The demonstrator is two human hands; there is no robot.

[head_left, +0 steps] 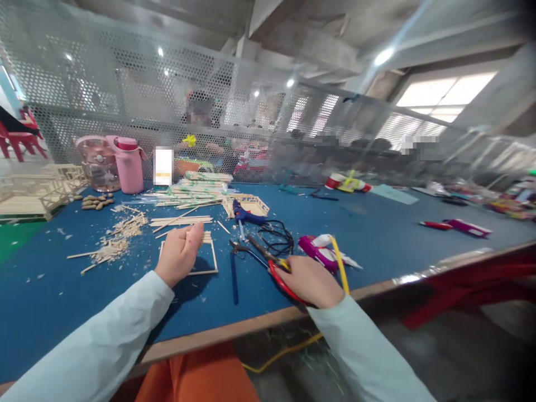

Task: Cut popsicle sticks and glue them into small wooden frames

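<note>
Near the centre of the frame, the right hand (pixel 312 279) is wrapped around the red-handled tool (pixel 281 283), gripping it so that its dark end points away over the worktop (pixel 360 223), which suggests a hold for squeezing. Left of centre, the left hand (pixel 181 252) is curled in above a square stick frame (pixel 216 259) lying flat, probably to steady or carry pieces there; short sticks (pixel 206 237) show at its edge, but with the fingertips hidden I cannot tell whether it pinches them. Loose long sticks (pixel 184 221) lie just beyond, seemingly kept within reach. The blue glue gun (pixel 248 214) rests against a low-walled stick tray (pixel 258 204), perhaps parked clear of the hands.

Of the containers, the see-through jug (pixel 99 167) and the pink flask (pixel 130 170) stand upright at upper left; what is in them cannot be told. Clear printed sleeves (pixel 196 188) at upper centre-left hold more pale sticks, while the tray shows no contents I can make out
</note>
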